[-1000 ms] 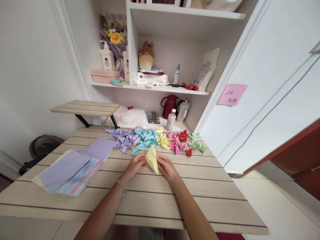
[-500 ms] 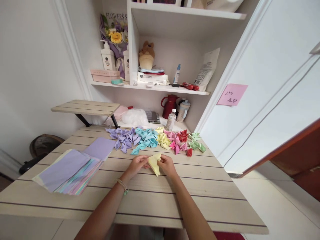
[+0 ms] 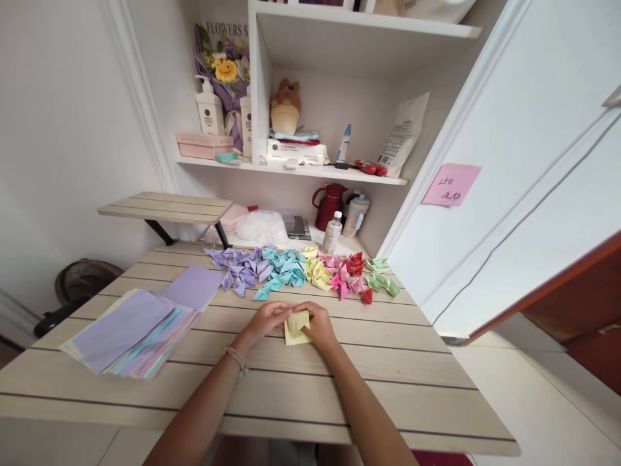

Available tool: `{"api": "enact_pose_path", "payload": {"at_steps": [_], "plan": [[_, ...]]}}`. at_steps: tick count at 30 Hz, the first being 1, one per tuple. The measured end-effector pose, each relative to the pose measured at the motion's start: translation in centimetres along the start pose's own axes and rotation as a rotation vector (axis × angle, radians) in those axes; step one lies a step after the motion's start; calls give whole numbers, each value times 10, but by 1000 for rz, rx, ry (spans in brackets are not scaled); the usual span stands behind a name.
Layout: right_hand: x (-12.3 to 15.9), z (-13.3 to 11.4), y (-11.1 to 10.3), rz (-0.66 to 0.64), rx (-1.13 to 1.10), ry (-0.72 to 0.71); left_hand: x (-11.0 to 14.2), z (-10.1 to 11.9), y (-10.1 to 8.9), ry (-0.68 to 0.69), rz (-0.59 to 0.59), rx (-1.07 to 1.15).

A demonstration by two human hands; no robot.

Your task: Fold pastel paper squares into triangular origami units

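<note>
A small folded yellow sheet of origami paper [image 3: 297, 329] is between my hands, low over the wooden table [image 3: 402, 353]. My left hand [image 3: 268, 320] pinches its upper left edge, the fingertips partly hidden. Curled over the sheet's top and right side, my right hand [image 3: 316, 322] grips it with thumb and fingers. Beyond my hands lie folded paper pieces grouped by colour: purple pieces [image 3: 242, 268], blue pieces [image 3: 286, 268], yellow pieces [image 3: 317, 270], pink pieces [image 3: 342, 282] with a few red ones, and green pieces [image 3: 382, 281].
To the left lies a fanned stack of coloured paper [image 3: 130, 330], with a purple sheet [image 3: 194, 285] near it. A small raised shelf [image 3: 167, 207] stands at the back left. Behind the folded pieces are a clear bottle [image 3: 332, 233], a red jug [image 3: 330, 206] and a plastic bag [image 3: 262, 228].
The yellow paper has gone from a pointed, tilted shape to a squarer one lying flatter. My right hand has moved slightly left and closer to my left hand.
</note>
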State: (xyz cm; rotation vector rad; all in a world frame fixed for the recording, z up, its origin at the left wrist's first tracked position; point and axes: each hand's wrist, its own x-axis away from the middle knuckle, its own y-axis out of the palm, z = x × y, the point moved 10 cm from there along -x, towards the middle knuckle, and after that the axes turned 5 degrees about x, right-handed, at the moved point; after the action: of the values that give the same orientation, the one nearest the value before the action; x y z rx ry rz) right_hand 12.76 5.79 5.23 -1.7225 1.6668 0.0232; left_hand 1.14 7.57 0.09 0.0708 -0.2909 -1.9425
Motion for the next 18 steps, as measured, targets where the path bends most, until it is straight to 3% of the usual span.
{"api": "enact_pose_path", "payload": {"at_steps": [7,14,18], "plan": [[2,-7,1,-26,59,-66,1,3,-1,-9,-29,19],[2,0,1,-14,66,14,0,-3,3,-43,-58,-14],[2,-3,4,-27,91,-16,0,-1,1,-22,-23,-19]]}}
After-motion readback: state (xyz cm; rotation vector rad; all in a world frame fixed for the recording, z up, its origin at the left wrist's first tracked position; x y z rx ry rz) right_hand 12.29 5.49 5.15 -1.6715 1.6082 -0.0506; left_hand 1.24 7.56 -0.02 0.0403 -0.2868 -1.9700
